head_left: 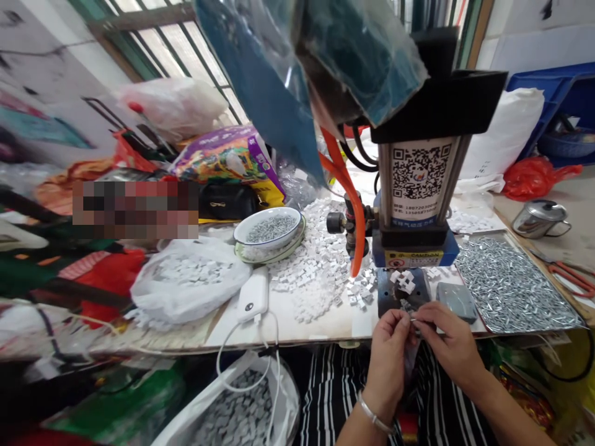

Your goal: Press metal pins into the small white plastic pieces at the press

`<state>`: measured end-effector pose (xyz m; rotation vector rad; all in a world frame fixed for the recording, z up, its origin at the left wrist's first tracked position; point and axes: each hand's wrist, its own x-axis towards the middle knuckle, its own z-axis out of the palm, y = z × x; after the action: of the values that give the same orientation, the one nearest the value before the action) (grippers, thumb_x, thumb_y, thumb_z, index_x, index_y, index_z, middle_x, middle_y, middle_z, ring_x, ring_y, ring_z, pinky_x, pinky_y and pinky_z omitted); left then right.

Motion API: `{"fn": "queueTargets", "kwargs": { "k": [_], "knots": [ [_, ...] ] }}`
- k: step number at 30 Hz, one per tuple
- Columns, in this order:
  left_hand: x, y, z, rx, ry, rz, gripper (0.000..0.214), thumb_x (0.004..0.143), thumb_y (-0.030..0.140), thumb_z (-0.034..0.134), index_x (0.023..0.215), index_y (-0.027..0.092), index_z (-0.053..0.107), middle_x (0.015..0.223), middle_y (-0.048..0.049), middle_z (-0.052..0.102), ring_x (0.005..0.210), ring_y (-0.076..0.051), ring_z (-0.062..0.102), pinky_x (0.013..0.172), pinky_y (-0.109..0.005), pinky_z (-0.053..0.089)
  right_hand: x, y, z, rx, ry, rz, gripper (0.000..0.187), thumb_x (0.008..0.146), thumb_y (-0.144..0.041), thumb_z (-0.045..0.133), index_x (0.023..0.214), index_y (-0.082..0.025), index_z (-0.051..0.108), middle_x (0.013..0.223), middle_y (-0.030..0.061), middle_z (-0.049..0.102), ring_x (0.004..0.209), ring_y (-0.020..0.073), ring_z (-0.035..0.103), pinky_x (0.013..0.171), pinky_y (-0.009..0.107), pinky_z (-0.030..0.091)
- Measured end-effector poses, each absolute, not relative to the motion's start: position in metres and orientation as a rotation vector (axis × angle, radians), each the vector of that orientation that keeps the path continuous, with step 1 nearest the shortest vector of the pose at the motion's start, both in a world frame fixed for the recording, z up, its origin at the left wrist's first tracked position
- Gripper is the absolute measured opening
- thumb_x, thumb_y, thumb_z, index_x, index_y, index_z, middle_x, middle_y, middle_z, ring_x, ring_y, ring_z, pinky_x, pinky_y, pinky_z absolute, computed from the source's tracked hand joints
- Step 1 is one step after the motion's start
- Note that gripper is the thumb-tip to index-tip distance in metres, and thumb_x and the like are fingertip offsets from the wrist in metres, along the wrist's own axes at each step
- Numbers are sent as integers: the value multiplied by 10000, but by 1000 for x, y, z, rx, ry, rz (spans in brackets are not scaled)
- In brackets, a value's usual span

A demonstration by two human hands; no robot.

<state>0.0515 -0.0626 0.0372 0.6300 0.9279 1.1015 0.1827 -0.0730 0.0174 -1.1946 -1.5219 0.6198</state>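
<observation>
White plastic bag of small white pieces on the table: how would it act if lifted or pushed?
The thin white plastic bag sags flat over its small white pieces, so it would probably be floppy and shift shape when lifted. It looks well filled, so likely heavier than it appears. Pushed, it would probably slump rather than roll.

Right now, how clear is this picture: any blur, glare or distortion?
Head view: wide-lens bending at the edges; window glares white; blue plastic bag near the lens is blurred; left side smeared, one patch pixelated; left hand and right hand fairly sharp, pinching a small part.
</observation>
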Motion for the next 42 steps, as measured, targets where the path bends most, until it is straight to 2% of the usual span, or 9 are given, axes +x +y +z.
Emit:
{"fn": "queueTargets", "kwargs": {
  "k": [5, 10, 13, 16, 20, 26, 31, 37, 42],
  "knots": [
    [37, -57, 31, 949, 966, 956, 310, 851, 473, 694, 795, 173, 637, 632, 15, 550, 596, -127, 470, 622, -257, 386, 183, -74, 18, -1171, -1571, 658, 136, 971, -259, 578, 958, -245, 712, 964, 62, 692, 923, 194, 674, 821, 320, 559],
    [3, -18, 14, 1707, 1640, 1117, 126, 934, 248, 547, 930, 203, 664, 894, -68, 654, 861, -236, 582, 813, -372, 446, 184, -76, 21, -1200, -1548, 696, 143, 976, -292, 575, 957, -235, 705, 947, 68, 707, 910, 206, 677, 784, 311, 558],
    [-9, 7, 1, 2016, 1924, 836, 103, 911, 165, 566, 927, 193, 663, 904, -82, 640, 872, -256, 584, 790, -372, 434, 183, -77, 21, -1208, -1560, 696, 160, 980, -300, 562, 949, -233, 705, 917, 62, 715, 865, 202, 680, 748, 298, 554],
    [-10, 17, -6, 2212, 2011, 617, 178, 940, 128, 511, 866, 195, 659, 882, -78, 621, 836, -242, 575, 754, -352, 405, 182, -77, 20, -1200, -1589, 684, 154, 978, -284, 560, 947, -237, 703, 914, 55, 717, 858, 194, 678, 756, 293, 547],
    [-3, 12, -9, 2276, 2029, 590, 179, 938, 115, 514, 866, 192, 659, 910, -86, 616, 870, -252, 573, 758, -358, 387, 182, -76, 20, -1206, -1582, 661, 140, 975, -279, 569, 941, -235, 696, 915, 54, 714, 855, 190, 674, 752, 290, 541],
    [-5, -12, -16, 2191, 1905, 793, 196, 893, 71, 558, 1016, 194, 649, 1032, -81, 620, 975, -255, 572, 830, -360, 425, 186, -78, 19, -1222, -1577, 661, 133, 978, -288, 571, 960, -233, 691, 920, 52, 707, 869, 191, 672, 759, 296, 537],
    [-7, -13, -19, 2206, 1883, 756, 266, 867, 53, 582, 1066, 202, 678, 1006, -79, 634, 973, -262, 576, 823, -366, 418, 186, -79, 17, -1236, -1572, 661, 131, 978, -293, 574, 961, -235, 691, 937, 53, 710, 886, 196, 673, 770, 305, 536],
    [-5, 9, -18, 2264, 1897, 661, 228, 921, 115, 545, 1012, 229, 721, 943, -82, 661, 921, -267, 579, 795, -382, 384, 185, -79, 18, -1206, -1595, 663, 121, 985, -271, 571, 961, -237, 684, 949, 44, 707, 900, 180, 669, 797, 292, 527],
    [-11, 13, -15, 2002, 1774, 1044, 189, 894, 115, 560, 987, 202, 699, 957, -77, 694, 960, -263, 596, 877, -409, 390, 189, -80, 19, -1202, -1564, 651, 112, 982, -265, 579, 985, -236, 687, 943, 41, 704, 886, 177, 666, 773, 282, 524]
  ]
}}
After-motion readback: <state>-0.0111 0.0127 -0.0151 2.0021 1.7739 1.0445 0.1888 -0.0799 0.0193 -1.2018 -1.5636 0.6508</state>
